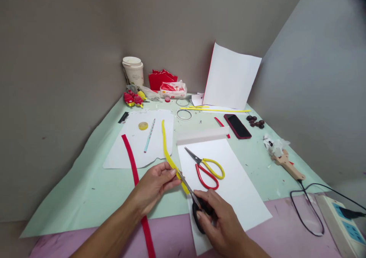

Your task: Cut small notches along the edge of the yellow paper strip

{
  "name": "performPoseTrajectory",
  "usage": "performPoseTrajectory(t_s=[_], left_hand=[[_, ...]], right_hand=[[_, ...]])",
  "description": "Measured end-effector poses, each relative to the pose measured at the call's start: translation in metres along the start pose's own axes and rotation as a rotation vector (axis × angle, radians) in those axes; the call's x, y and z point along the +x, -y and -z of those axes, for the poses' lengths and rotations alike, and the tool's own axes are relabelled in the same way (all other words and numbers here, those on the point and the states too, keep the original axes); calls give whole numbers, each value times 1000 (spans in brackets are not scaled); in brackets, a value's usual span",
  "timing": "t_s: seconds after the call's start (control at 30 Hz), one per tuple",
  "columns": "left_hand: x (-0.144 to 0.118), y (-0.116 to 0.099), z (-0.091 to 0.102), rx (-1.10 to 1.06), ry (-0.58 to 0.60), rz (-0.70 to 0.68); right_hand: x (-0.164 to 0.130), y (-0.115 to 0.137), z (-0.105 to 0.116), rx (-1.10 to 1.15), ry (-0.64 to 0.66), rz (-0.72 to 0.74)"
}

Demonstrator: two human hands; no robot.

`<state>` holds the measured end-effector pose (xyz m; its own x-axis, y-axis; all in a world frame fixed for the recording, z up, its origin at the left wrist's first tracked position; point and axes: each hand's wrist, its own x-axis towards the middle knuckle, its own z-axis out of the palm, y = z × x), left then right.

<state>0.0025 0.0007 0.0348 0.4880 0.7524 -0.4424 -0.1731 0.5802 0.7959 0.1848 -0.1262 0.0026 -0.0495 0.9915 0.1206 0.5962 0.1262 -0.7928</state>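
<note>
My left hand (156, 183) pinches the near end of a long yellow fringed paper strip (166, 147) that runs away across the table. My right hand (219, 218) grips black-handled scissors (192, 197), whose blades meet the yellow strip right beside my left fingertips. A second pair of scissors (206, 167) with one red and one yellow handle lies shut on the white sheet (228, 181) just beyond my right hand. A red paper strip (134, 170) lies left of my left hand and passes under my forearm.
Another white sheet (137, 145) holds a yellow tape roll (143, 125) and a pencil (149, 135). A phone (237, 126), dark beads (255, 121), a wooden tool (287, 164) with cable and a power strip (341, 221) lie right. A cup (133, 70), tissues (173, 90) and upright paper (231, 77) stand behind.
</note>
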Motion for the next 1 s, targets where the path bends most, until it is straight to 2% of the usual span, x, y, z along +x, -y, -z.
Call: performPoseTrajectory(t_s=[1.0], left_hand=[[1, 0, 3, 41, 55, -3]], right_hand=[[-1, 2, -1, 21, -8, 7]])
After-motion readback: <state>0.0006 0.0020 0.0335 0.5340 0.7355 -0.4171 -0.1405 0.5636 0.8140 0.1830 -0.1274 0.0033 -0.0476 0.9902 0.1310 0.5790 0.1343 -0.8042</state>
